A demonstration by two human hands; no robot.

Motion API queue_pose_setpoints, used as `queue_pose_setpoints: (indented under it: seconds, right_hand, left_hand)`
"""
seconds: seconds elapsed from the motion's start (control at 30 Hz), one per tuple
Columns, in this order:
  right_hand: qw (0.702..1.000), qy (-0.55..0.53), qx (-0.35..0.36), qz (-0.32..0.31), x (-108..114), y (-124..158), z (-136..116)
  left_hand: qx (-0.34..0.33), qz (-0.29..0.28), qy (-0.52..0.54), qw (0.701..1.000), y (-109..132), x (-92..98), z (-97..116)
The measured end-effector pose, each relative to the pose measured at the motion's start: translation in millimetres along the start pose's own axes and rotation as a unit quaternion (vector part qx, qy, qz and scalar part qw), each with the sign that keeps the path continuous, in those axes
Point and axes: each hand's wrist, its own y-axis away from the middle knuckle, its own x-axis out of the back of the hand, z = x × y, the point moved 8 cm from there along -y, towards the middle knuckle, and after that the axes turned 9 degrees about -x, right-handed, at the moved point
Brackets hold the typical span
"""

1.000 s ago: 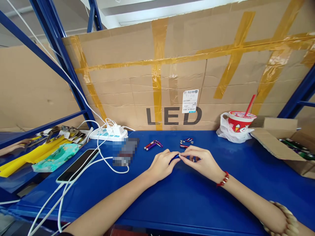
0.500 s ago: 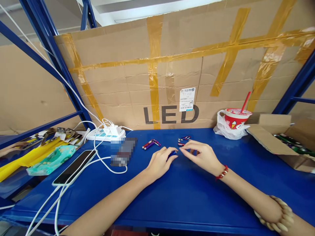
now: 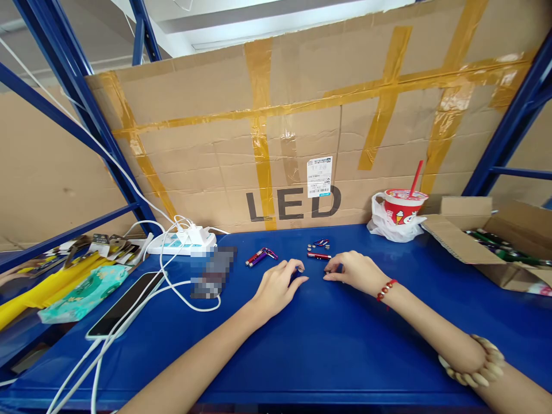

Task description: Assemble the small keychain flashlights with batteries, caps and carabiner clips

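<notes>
My left hand (image 3: pixel 278 290) rests over the blue tabletop, its fingers curled and the thumb apart from the forefinger. A small dark glint shows beneath the curled fingers; most of it is hidden. Facing it, my right hand (image 3: pixel 356 273) has thumb and fingertips close together near the surface, around something too small to name. Just beyond the right fingertips lies a slim red penlight (image 3: pixel 319 256). Behind that are a blue carabiner clip (image 3: pixel 321 242) and several small silver button cells (image 3: pixel 328 247). Farther left, red and purple penlights (image 3: pixel 259 257) lie side by side with a clip.
On the left are a white power strip (image 3: pixel 181 241) with cables, a phone (image 3: pixel 125 305), a pixelated dark object (image 3: pixel 214 273) and a teal packet (image 3: pixel 84 293). A red cup (image 3: pixel 403 208) in a plastic bag and an open carton (image 3: pixel 509 264) stand right. Cardboard (image 3: pixel 207 155) rises behind.
My hands have drawn apart, and the right one has lowered toward the tabletop. The blue piece at my left fingertips is now mostly hidden. More of the red penlight shows. The camera view has shifted slightly.
</notes>
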Motion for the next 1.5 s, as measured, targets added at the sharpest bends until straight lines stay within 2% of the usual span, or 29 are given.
queue_pose_setpoints:
  seconds: [0.23,0.43,0.6,0.77,0.9,1.17,1.5]
  right_hand:
    - [0.999,-0.037,-0.009,0.007,-3.0,1.9,-4.6]
    - [0.997,-0.059,-0.028,0.031,2.9,3.6,-6.7]
    - [0.995,-0.083,-0.032,0.048,6.4,5.4,-9.1]
    - [0.99,-0.132,-0.022,0.038,2.9,6.2,-10.0]
    - [0.976,-0.214,-0.023,0.022,-0.8,4.6,-9.9]
    - [0.926,-0.376,-0.028,0.029,2.1,5.8,-16.5]
    - [0.902,-0.431,-0.006,-0.027,-6.4,8.6,-28.4]
  left_hand:
    - [-0.017,-0.022,-0.016,0.999,-1.3,-1.7,3.5]
    - [-0.028,-0.038,-0.034,0.998,-2.4,-3.0,5.6]
    - [-0.032,-0.036,-0.035,0.998,-2.4,-3.7,7.0]
    - [-0.036,-0.026,-0.024,0.999,-2.6,-1.6,8.3]
    - [-0.03,-0.013,-0.002,0.999,-2.4,-0.3,6.8]
    - [0.003,0.007,0.078,0.997,-0.8,-0.9,4.1]
    - [-0.006,0.006,0.127,0.992,1.6,-9.7,4.0]
